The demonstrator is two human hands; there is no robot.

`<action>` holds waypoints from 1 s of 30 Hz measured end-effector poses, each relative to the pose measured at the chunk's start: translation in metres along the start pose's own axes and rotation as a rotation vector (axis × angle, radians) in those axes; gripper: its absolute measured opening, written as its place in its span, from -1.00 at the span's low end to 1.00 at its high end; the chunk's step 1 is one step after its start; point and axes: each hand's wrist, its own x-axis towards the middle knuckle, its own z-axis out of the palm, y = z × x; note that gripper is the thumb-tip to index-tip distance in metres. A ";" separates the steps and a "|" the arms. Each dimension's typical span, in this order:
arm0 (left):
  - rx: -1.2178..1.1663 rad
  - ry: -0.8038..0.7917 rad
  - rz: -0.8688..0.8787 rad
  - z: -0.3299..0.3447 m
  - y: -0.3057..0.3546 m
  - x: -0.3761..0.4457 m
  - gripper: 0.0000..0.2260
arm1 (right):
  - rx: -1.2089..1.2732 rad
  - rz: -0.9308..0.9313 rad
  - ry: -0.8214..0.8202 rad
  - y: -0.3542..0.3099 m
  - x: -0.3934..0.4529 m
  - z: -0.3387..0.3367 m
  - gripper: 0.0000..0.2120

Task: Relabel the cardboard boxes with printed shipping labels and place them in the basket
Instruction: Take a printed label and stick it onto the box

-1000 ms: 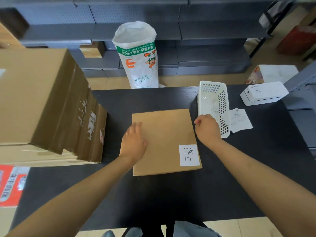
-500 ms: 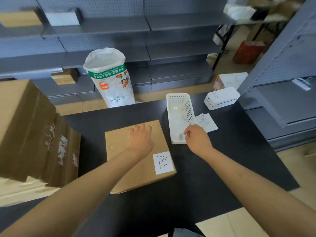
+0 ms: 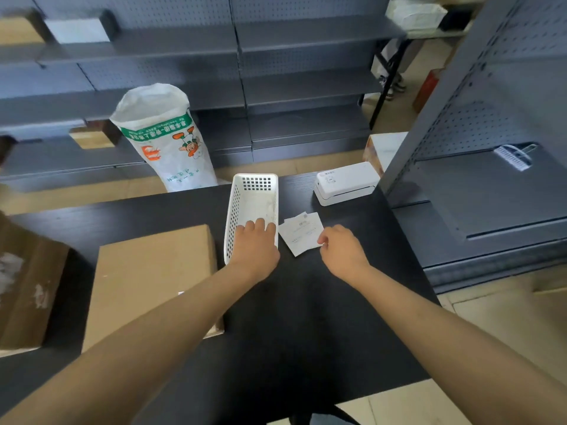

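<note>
A flat cardboard box (image 3: 150,271) lies on the black table (image 3: 306,317) at the left; my left forearm hides its handwritten label. Right of it stands a white perforated basket (image 3: 254,194). My left hand (image 3: 256,243) lies over the basket's near rim, fingers stretched into it and gripping nothing. A couple of printed shipping labels (image 3: 302,233) lie on the table just right of the basket. My right hand (image 3: 340,250) has its thumb and forefinger pinched on the labels' right edge.
A white label printer (image 3: 345,182) sits at the table's far right corner. Stacked large cardboard boxes (image 3: 27,289) stand at the left edge. Behind the table a white printed sack (image 3: 165,139) stands before grey shelving; another grey rack (image 3: 491,148) adjoins on the right.
My left hand left the box top and moved right onto the basket's near end. My right hand moved right from the basket's side to the labels. The view swung right.
</note>
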 end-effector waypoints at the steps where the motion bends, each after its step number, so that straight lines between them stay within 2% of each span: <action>1: -0.007 -0.001 -0.011 0.000 0.010 0.003 -0.66 | -0.006 -0.004 -0.008 0.007 0.003 -0.003 -0.79; 11: -0.228 -0.137 0.064 0.030 0.063 0.044 -0.69 | -0.014 0.048 -0.089 0.044 0.032 0.004 -0.79; 20: -0.161 -0.247 0.053 0.061 0.072 0.091 -0.64 | -0.001 0.054 -0.178 0.062 0.063 0.025 -0.80; 23: -0.153 -0.239 0.006 0.071 0.071 0.109 -0.58 | 0.021 0.037 -0.195 0.068 0.079 0.035 -0.80; 26: -0.163 -0.264 -0.037 0.080 0.073 0.122 -0.42 | 0.061 0.003 -0.192 0.069 0.095 0.043 -0.80; 30: -0.149 -0.295 -0.007 0.090 0.078 0.125 -0.34 | 0.139 0.044 -0.180 0.068 0.108 0.053 -0.83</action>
